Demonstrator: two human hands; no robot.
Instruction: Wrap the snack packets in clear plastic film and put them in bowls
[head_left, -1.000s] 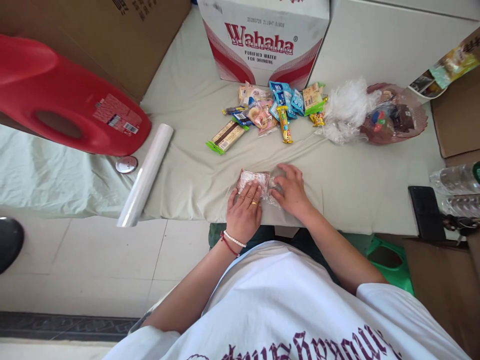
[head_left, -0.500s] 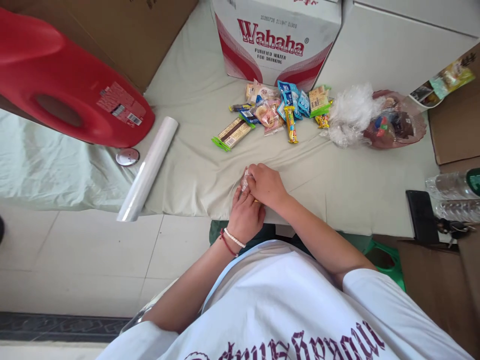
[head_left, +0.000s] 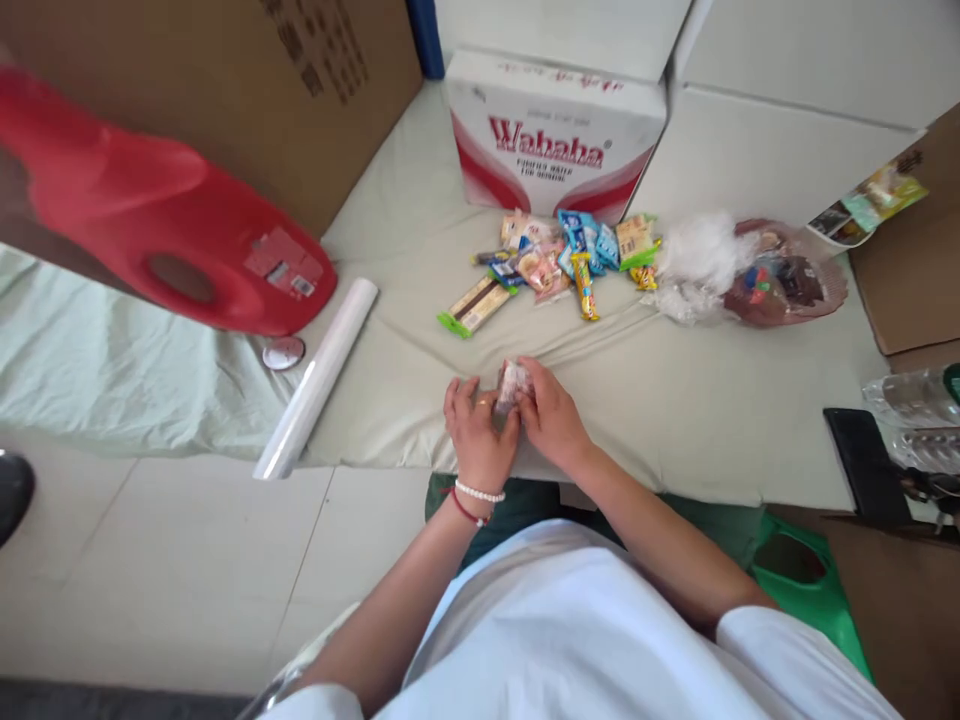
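Between my hands, a little above the cloth-covered table, is a small whitish, pink-tinged piece in clear wrap (head_left: 514,384); blur hides its exact kind. My right hand (head_left: 555,420) is closed on its right side, with thumb and fingers around it. My left hand (head_left: 480,440), with a white bead bracelet (head_left: 480,492) and a red cord at the wrist, is at the piece's left. Its fingers are spread and curved, and its thumb and index finger are close to the wrapped edge.
Several snack packets (head_left: 547,265) lie behind my hands, beside crumpled clear plastic (head_left: 697,265) and a pinkish bowl (head_left: 836,290). A Wahaha carton (head_left: 555,140) stands behind them. At left are a film roll (head_left: 319,380), a round badge (head_left: 283,352) and a red jug (head_left: 232,240); at right, a phone (head_left: 866,465).
My hands were pressed together over the wrapped piece. Now they are apart, the left fingers have spread, and more of the piece shows. The whole view has shifted with my head.
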